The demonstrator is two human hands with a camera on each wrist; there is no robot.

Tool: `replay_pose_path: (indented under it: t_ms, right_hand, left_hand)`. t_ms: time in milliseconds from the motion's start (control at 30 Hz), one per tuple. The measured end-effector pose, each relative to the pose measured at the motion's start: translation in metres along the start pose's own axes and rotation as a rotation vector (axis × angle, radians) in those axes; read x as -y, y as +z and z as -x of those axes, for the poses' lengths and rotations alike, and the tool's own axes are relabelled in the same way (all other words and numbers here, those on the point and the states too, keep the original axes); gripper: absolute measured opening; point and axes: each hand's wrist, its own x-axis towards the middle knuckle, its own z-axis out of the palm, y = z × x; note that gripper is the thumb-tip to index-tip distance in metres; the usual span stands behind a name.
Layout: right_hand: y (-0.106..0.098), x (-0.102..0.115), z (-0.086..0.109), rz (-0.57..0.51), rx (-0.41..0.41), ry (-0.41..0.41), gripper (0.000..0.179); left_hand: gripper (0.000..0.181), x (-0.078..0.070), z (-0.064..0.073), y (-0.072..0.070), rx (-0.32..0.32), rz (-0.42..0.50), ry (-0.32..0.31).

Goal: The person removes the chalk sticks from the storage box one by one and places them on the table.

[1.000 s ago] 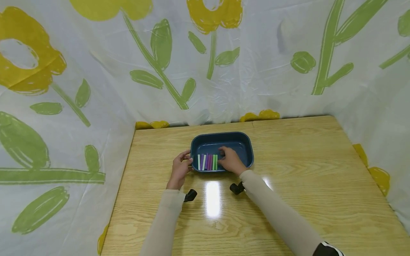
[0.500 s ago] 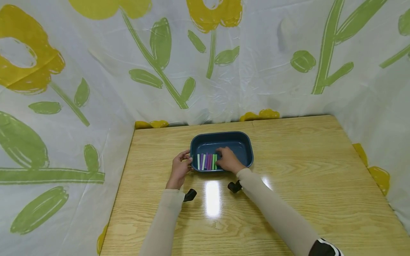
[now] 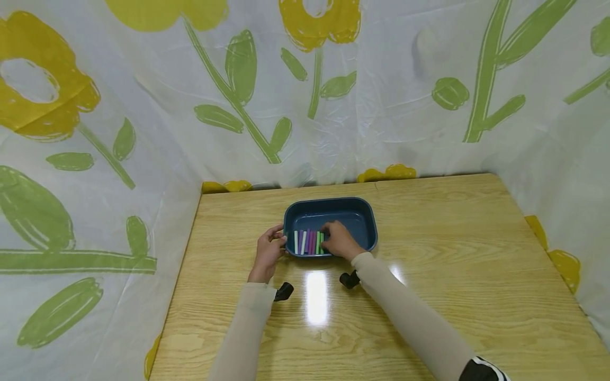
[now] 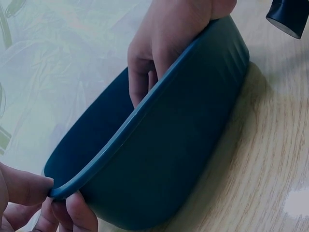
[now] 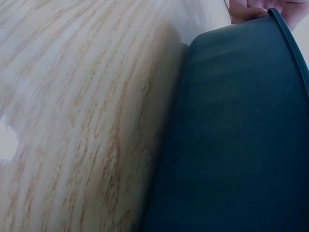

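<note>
A dark blue rectangular basin (image 3: 352,202) with rounded corners stands on the table. My left hand (image 3: 268,254) pinches its left rim; in the left wrist view, the thumb (image 4: 29,187) lies on the rim and the fingers are below it. Inside, a row of chalk sticks (image 3: 304,242) in white, purple, magenta and green lies along the left part of the floor. My right hand (image 3: 342,241) reaches over the front wall, thumb and finger around the rightmost green chalk stick (image 3: 322,244). The basin wall hides the right fingertips in the wrist views.
The wooden table (image 3: 452,264) extends to both sides of the basin and in front of it. A white flower-print cloth (image 3: 381,106) hangs behind and along the sides. Black wrist-worn camera pieces (image 3: 284,291) stick out beneath both wrists.
My right hand has moved slightly left, closing in on the rightmost green chalk stick. The left hand keeps its grip on the basin rim, and the basin stays in place.
</note>
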Motion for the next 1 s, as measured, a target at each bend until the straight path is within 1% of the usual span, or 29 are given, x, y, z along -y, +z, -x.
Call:
replay_pose_path:
  t_ms: [267, 433, 633, 800, 1000]
  right_hand:
    - [0.0029, -0.0047, 0.0012, -0.057, -0.034, -0.008, 0.031]
    - [0.0027, -0.0039, 0.0038, -0.100, -0.045, -0.025, 0.030]
    - [0.0016, -0.0047, 0.0042, -0.126, -0.084, -0.048, 0.030]
    - [0.0004, -0.0055, 0.0025, -0.150, -0.109, -0.039, 0.029]
    - [-0.0014, -0.0064, 0.0016, -0.213, -0.153, -0.029, 0.027]
  left_hand:
    - [0.040, 0.0010, 0.0018, 0.0008, -0.013, 0.003, -0.014]
    - [0.039, 0.0009, 0.0027, 0.0007, -0.012, 0.002, -0.011]
    - [0.039, 0.0015, 0.0019, 0.0007, -0.012, 0.005, -0.011]
    - [0.039, 0.0009, 0.0010, 0.0013, -0.015, 0.008, -0.015]
    - [0.039, -0.0004, 0.0012, 0.0015, -0.021, -0.003, -0.015]
